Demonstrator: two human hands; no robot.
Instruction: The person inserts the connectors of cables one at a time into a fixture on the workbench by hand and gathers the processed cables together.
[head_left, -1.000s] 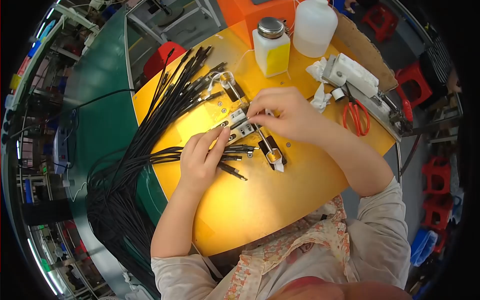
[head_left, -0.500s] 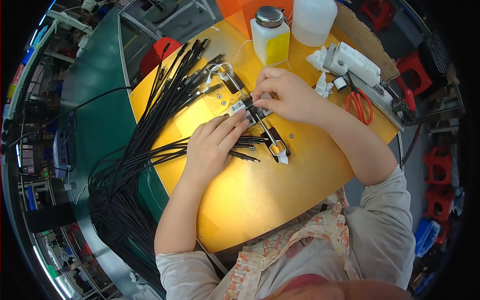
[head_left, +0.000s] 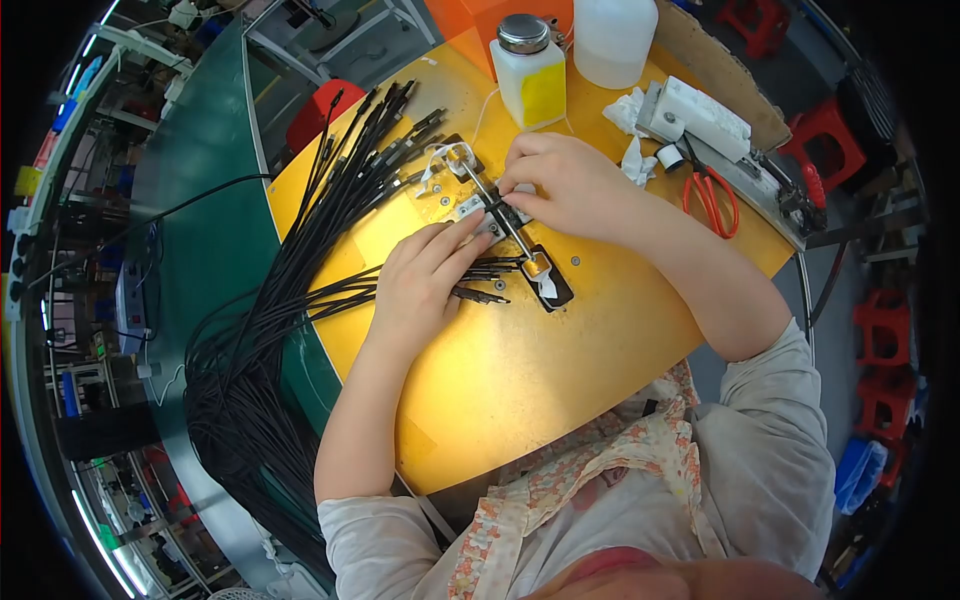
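My left hand [head_left: 420, 285] lies with its fingers stretched out, the tips on a small metal jig [head_left: 491, 229]; its thumb is hidden. Black cables [head_left: 340, 290] run beneath this hand, and their plug ends show past it. At the jig's far side my right hand [head_left: 565, 185] is closed in a pinch by a small dark part, too small to make out. A metal rod [head_left: 515, 232] crosses the jig, with a brass-coloured piece [head_left: 537, 266] and white tissue at its near end. Another cable bundle [head_left: 340, 195] fans out to the left.
On the yellow board [head_left: 500, 390] stand a white bottle with a metal cap [head_left: 530, 80] and a larger white container [head_left: 615, 45]. Red-handled scissors [head_left: 712, 200] lie at the right beside a white-topped metal device [head_left: 700, 118]. An orange box [head_left: 475, 30] is behind.
The view has shifted slightly, so the board and its items appear a little further left and up. Both hands stay at the jig, with the right fingers moved only slightly.
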